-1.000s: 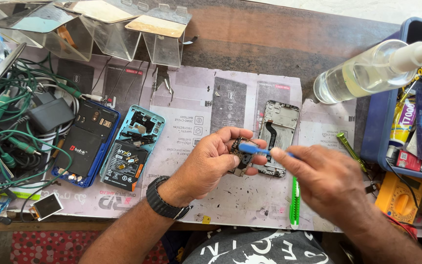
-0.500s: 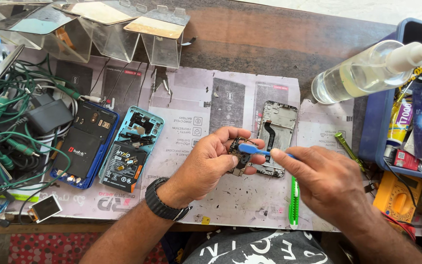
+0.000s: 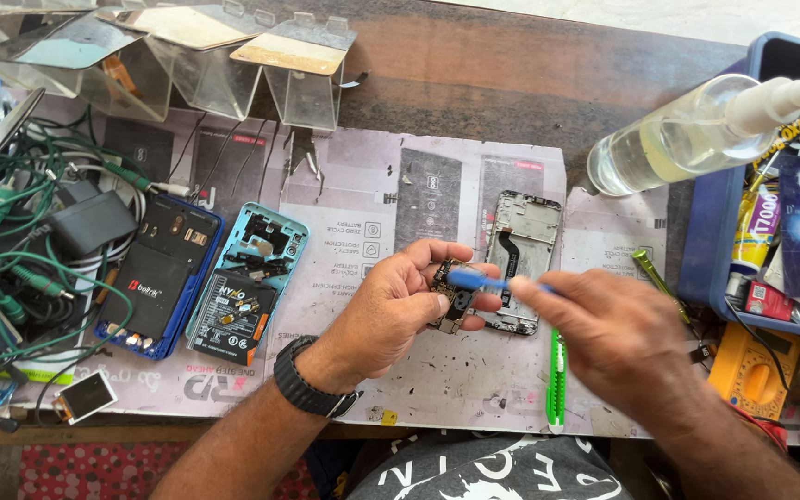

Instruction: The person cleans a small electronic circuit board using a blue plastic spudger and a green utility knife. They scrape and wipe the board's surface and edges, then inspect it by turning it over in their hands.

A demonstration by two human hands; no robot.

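While the camera view has shifted only slightly over the last second, both hands sit almost exactly where they were: the left hand [image 3: 391, 310] still pinches a small dark circuit board [image 3: 453, 298] between thumb and fingers, and the right hand [image 3: 618, 338] still grips a blue-tipped tool [image 3: 474, 278] whose tip rests on that board, so the work looks like steady probing or prying. At 12 o'clock from the board lies an open phone frame [image 3: 522, 236] on the paper-covered tabletop [image 3: 372, 213]. Fingers hide most of the board, the tool's handle disappears inside the right fist, and its exact contact point cannot be made out.
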